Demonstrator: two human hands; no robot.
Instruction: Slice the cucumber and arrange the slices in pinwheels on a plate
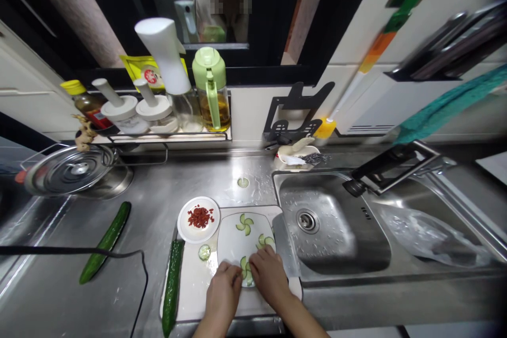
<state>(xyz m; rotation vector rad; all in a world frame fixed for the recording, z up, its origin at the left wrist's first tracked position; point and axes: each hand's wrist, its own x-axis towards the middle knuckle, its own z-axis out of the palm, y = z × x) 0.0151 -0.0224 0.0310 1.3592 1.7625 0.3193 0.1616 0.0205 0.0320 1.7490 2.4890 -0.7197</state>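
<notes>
My left hand and my right hand meet at the near edge of a square white plate, fingertips pinched on thin cucumber pieces. Two other fans of cucumber pieces, one at the far side and one at the right, lie on the plate. The plate rests on a white cutting board. A round cucumber slice lies on the board left of the plate, and a whole cucumber lies along the board's left edge.
A small round dish of red berries sits behind the board. A second cucumber and a black cable lie on the steel counter to the left. A steel sink is at right. A pot lid and a rack of bottles stand at the back.
</notes>
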